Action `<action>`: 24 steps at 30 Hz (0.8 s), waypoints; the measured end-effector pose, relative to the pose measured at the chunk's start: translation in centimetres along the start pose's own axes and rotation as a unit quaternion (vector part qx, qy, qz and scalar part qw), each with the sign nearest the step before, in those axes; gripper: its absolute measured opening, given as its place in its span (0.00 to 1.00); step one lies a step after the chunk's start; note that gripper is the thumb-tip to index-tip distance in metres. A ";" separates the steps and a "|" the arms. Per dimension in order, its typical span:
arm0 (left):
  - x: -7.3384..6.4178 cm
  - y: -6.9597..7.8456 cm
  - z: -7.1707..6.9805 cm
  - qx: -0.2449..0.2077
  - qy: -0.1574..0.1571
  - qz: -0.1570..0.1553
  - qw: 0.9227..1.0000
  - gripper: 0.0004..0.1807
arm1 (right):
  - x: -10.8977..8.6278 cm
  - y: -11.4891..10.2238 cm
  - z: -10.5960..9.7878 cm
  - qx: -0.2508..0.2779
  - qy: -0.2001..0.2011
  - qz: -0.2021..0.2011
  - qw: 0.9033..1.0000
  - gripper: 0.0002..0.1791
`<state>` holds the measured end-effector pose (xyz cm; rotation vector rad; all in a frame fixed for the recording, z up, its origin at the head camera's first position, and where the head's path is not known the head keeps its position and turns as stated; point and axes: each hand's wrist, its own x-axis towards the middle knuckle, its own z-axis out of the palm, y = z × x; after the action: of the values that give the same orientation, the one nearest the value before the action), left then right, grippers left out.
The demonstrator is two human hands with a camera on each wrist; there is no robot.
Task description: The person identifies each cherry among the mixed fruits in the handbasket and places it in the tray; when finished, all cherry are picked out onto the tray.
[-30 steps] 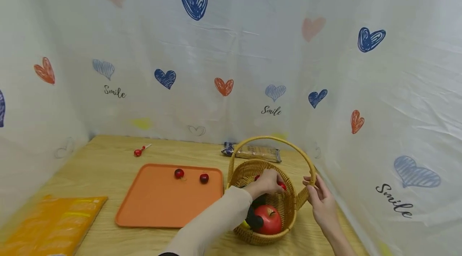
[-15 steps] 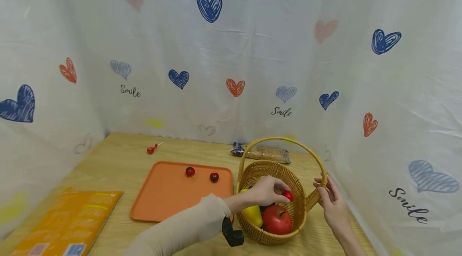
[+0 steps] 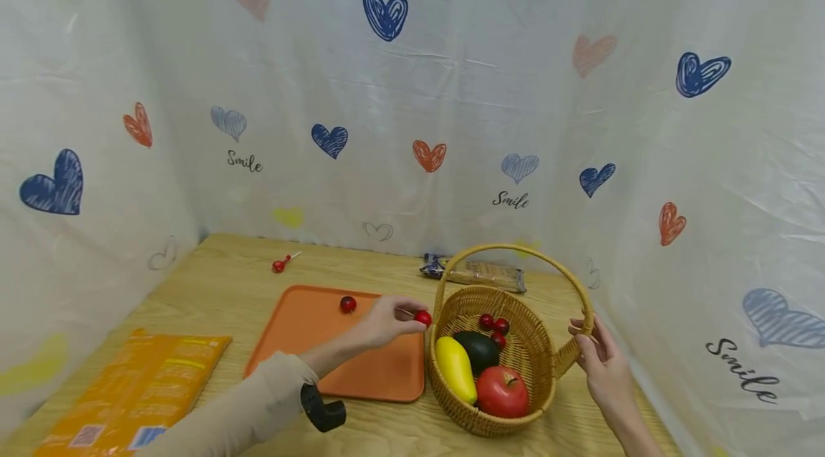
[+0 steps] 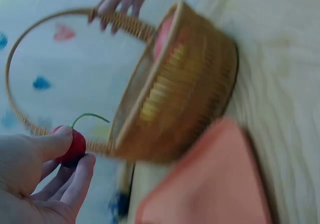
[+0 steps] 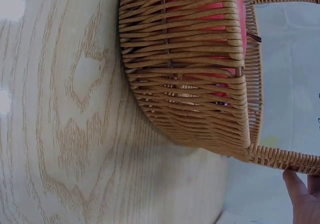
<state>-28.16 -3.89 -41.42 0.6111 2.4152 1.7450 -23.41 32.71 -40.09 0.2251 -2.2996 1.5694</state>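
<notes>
My left hand [image 3: 382, 324] pinches a red cherry [image 3: 422, 319] between thumb and fingers, just left of the wicker basket [image 3: 493, 428] and above the orange tray [image 3: 329, 374]. A curved green stem shows on this cherry [image 4: 76, 148] in the left wrist view. My right hand [image 3: 604, 365] holds the right side of the basket's arched handle [image 3: 509, 247]. Inside the basket lie a yellow mango-like fruit [image 3: 455, 369], a dark green avocado-like fruit [image 3: 477, 350], a red apple [image 3: 502, 392] and three cherries [image 3: 501, 326]. Another cherry [image 3: 348, 304] sits on the tray, partly beside my left hand.
A red lollipop [image 3: 280, 266] lies at the back left of the wooden table [image 3: 219, 278]. Behind the basket is a long clear-and-blue packet [image 3: 483, 275]. An orange package [image 3: 138, 389] covers the front left. A heart-printed curtain [image 3: 412, 84] surrounds the table.
My left hand has lifted a cherry out of the basket and carried it left, over the tray's right side. It now covers where the tray's second cherry was. The right hand keeps holding the handle.
</notes>
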 end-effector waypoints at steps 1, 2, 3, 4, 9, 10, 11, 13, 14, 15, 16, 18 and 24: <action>-0.2 -0.5 -1.0 0.000 0.015 -0.007 1.000 0.20 | 0.0 0.0 -0.1 0.002 0.001 -0.001 1.000 0.29; -0.4 -1.0 -2.1 -0.002 0.033 -0.017 0.999 0.20 | 0.0 0.0 -0.1 0.002 0.003 -0.003 1.000 0.29; -0.6 -1.5 -3.1 0.004 0.054 -0.028 0.998 0.20 | 0.0 0.0 -0.2 0.002 0.003 -0.005 1.000 0.29; -0.8 -2.1 -4.0 0.006 0.074 -0.041 0.996 0.20 | 0.0 0.0 -0.2 0.002 0.004 -0.006 1.000 0.29; -1.5 -4.4 -7.6 0.038 0.152 -0.086 0.984 0.18 | -0.1 0.0 -0.5 -0.006 0.004 -0.010 1.000 0.29; -1.7 -4.9 -8.1 0.045 0.156 -0.090 0.983 0.18 | -0.1 0.0 -0.5 -0.004 0.004 -0.009 1.000 0.29; -1.8 -5.3 -8.6 0.053 0.159 -0.091 0.982 0.18 | -0.1 0.0 -0.5 -0.002 0.004 -0.008 1.000 0.29; -2.0 -6.2 -9.4 0.067 0.166 -0.095 0.979 0.19 | -0.2 -0.1 -0.5 0.002 0.004 -0.007 1.000 0.29; -2.1 -6.6 -9.8 0.075 0.167 -0.096 0.978 0.19 | -0.2 -0.1 -0.5 0.006 0.005 -0.006 1.000 0.29; -2.2 -7.0 -10.3 0.082 0.169 -0.097 0.977 0.20 | -0.2 -0.1 -0.5 0.008 0.006 -0.006 1.000 0.29; -2.4 -7.4 -10.7 0.091 0.176 -0.099 0.975 0.20 | -0.2 0.0 -0.4 0.013 0.006 -0.005 1.000 0.29; -2.7 -8.1 -11.7 0.113 0.193 -0.104 0.969 0.20 | -0.2 0.0 -0.3 0.012 0.007 -0.005 1.000 0.29; -3.9 -9.7 -14.2 0.227 0.208 -0.089 0.947 0.19 | -0.1 0.0 0.0 0.002 0.007 -0.005 1.000 0.28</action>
<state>-31.48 -20.54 -46.23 0.0383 3.0814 1.3560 -23.36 32.74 -40.14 0.2261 -2.2817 1.5651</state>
